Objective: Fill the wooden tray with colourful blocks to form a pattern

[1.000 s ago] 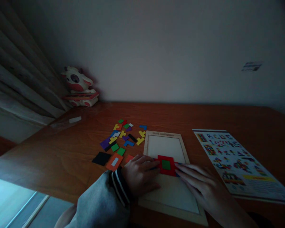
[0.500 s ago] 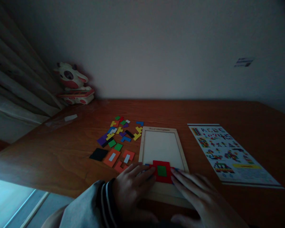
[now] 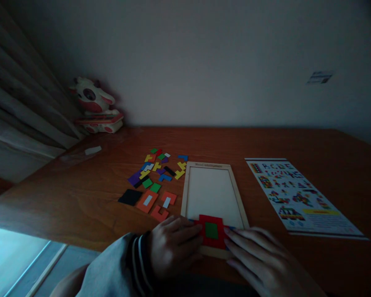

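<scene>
Red piece (image 3: 216,242) and the green piece (image 3: 211,231) at its centre had moved, since the earlier frame, from the middle of the tray (image 3: 237,196) to its near end, at the lower centre of the frame; both hands had gone down with them. Head view: the left hand (image 3: 174,246) lay half open, its fingers close together and their tips on the left end of the red piece's row, pressing without a grasp. The right hand (image 3: 262,255) was opened flatter, fingers nearly straight, tips touching the row's right end; it gripped nothing. Small blue parts showed beside both sets of fingertips, mostly covered. Above the row, the tray's pale floor was exposed. Loose pieces (image 3: 155,187) of several colours lay left of centre, with a black piece (image 3: 130,197) nearest the left edge. A printed sheet (image 3: 297,194) lay right of the tray, and a cow toy (image 3: 95,103) stood at the upper left, before the wall.
</scene>
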The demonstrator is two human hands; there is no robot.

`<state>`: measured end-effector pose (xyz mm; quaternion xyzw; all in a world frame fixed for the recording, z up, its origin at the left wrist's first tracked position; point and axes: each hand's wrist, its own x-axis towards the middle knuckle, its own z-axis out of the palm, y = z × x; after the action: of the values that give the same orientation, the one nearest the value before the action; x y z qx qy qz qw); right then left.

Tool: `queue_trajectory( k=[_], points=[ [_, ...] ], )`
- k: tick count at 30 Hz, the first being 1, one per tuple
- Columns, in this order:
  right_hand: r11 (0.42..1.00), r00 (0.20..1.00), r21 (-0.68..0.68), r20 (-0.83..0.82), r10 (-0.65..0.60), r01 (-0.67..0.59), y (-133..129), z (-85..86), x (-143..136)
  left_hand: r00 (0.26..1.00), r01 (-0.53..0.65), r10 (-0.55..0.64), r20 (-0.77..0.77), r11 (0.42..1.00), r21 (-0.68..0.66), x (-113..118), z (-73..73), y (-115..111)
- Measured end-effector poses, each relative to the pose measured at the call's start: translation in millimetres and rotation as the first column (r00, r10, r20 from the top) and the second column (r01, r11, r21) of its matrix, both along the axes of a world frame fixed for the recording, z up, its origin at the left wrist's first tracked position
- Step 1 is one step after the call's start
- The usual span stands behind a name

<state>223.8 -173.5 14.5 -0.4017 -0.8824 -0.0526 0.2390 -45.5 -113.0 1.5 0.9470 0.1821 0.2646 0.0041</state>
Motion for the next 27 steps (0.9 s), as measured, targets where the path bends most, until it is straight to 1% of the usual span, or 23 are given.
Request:
queue_trajectory(
  k=[3,7,10,15,23,27],
  points=[
    [1.0,1.0,0.017,-0.012,0.024,-0.024,1.8,3.8,-0.3,0.999,0.031,-0.031,0.011,1.0,-0.002,0.9,1.0,0.5],
    [0.999,0.999,0.03,0.016,0.029,-0.029,1.0,3.2,-1.0,0.998,0.056,-0.056,0.031,0.998,0.005,1.7,2.3,0.1],
    [1.0,0.999,0.015,0.039,0.019,-0.019,-0.3,0.5,-1.7,0.997,0.031,-0.033,0.063,0.999,0.035,2.4,1.8,0.0],
    [0.998,0.993,-0.03,0.095,0.065,-0.063,1.2,-2.3,-1.2,0.991,-0.012,-0.002,0.134,0.995,0.101,2.4,-0.4,0.1],
    [0.995,0.991,-0.072,0.114,0.075,-0.067,1.6,-7.2,1.7,0.982,-0.027,0.005,0.186,0.993,0.116,2.4,0.8,-0.1],
    [0.997,0.993,-0.059,0.106,0.053,-0.047,1.9,-11.1,2.4,0.982,-0.031,0.009,0.188,0.993,0.117,3.5,1.5,0.3]
  ],
)
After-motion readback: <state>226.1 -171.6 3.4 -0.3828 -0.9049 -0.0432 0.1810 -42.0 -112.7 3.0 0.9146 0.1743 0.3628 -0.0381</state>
